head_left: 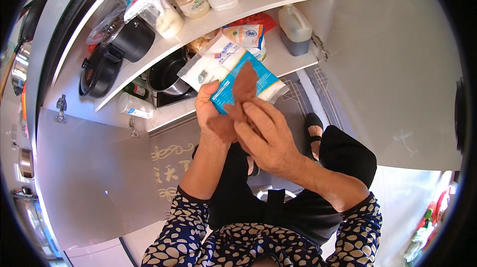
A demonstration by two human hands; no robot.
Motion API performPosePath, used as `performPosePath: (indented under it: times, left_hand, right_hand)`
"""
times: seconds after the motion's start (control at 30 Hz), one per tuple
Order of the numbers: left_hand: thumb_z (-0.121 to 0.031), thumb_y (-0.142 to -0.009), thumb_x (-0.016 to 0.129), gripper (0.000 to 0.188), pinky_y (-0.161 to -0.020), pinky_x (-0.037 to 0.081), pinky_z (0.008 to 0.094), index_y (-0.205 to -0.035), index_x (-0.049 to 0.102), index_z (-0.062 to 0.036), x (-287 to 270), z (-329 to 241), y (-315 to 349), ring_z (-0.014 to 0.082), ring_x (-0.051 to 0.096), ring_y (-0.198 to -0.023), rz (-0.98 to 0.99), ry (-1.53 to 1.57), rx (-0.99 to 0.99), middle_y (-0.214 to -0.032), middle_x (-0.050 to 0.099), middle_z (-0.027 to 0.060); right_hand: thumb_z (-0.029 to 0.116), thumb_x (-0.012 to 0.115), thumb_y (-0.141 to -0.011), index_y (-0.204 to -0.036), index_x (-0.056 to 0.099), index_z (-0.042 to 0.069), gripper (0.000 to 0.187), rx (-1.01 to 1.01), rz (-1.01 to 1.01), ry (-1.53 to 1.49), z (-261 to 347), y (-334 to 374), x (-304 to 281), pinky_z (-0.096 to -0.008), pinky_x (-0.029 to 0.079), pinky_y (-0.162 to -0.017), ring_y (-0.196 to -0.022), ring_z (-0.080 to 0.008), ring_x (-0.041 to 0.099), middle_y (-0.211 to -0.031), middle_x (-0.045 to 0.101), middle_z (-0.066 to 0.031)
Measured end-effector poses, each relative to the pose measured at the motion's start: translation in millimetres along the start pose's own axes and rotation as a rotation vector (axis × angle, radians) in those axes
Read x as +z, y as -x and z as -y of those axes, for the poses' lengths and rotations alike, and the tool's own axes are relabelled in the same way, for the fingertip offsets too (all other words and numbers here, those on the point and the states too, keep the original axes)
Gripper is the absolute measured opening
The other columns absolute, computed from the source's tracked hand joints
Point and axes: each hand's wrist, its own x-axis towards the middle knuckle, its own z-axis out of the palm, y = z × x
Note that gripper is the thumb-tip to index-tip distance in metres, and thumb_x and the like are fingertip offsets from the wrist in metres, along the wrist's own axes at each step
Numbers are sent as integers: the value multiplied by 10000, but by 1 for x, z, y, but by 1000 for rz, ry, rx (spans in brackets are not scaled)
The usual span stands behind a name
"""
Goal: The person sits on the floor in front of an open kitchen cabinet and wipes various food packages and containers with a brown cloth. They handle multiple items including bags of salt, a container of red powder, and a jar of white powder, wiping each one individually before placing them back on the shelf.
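Observation:
My left hand point(207, 110) grips a blue and white plastic packet point(224, 79) by its near left edge, thumb on top. The packet is tilted and looks full of something white. A brown cloth point(245, 84) is bunched in the closed fingers of my right hand point(271, 140). One end of the cloth lies on the packet's blue face, and another part hangs down over my left wrist. Both hands are held close together in front of an open cabinet.
On the upper cabinet shelf point(278, 1) are red-lidded jars point(191, 1) and black pots point(131, 38). A jug of dark liquid point(295, 29), more packets point(248, 36) and a black pan point(169, 71) fill the lower one. Open doors point(89, 167) flank me; a patterned mat point(171, 167) lies below.

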Motion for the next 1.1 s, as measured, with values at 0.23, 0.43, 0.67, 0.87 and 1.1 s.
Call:
performPosePath:
  times: [0.23, 0.43, 0.67, 0.87, 1.1]
  left_hand:
    - [-209, -815, 546, 525, -983, 430, 466, -1291, 468, -1, 7, 0, 0, 340, 568, -1099, -64, -159, 97, -1245, 564, 189]
    - [-195, -779, 517, 570, -988, 429, 493, -1300, 446, 27, 10, 4, 0, 362, 562, -1112, -36, -157, 53, -1256, 549, 212]
    - [-93, -700, 457, 647, -1014, 411, 497, -1331, 397, 34, 7, 20, 6, 357, 532, -1160, -121, -236, -58, -1297, 513, 209]
    - [-308, -919, 426, 511, -1016, 403, 458, -1345, 405, -28, 8, 37, 7, 304, 506, -1199, -168, -419, -93, -1302, 510, 164]
    - [-723, -863, 338, 770, -1011, 393, 384, -1307, 459, -105, 17, 39, 5, 233, 495, -1178, -257, -502, 37, -1272, 518, 85]
  right_hand:
    - [38, 655, -729, -1114, 557, 19, 398, 282, -101, 31, -34, -18, -17, -422, 419, -876, -1039, -361, 504, -1163, 500, -171]
    - [-4, 589, -790, -1136, 531, 5, 351, 599, -57, -338, -48, -19, -30, -395, 455, -841, -979, -370, 554, -1052, 525, -188]
    - [-11, 593, -782, -1141, 525, -9, 365, 507, -96, -211, -41, -34, -36, -387, 459, -838, -967, -361, 559, -1049, 520, -187]
    - [-41, 617, -749, -1140, 557, -3, 397, 332, -99, -95, -47, -44, -33, -393, 415, -962, -1138, -366, 498, -1250, 484, -186]
    - [1, 622, -755, -1100, 571, -27, 349, 8, 151, -234, -24, -34, -21, -426, 410, -970, -1166, -360, 495, -1234, 503, -195]
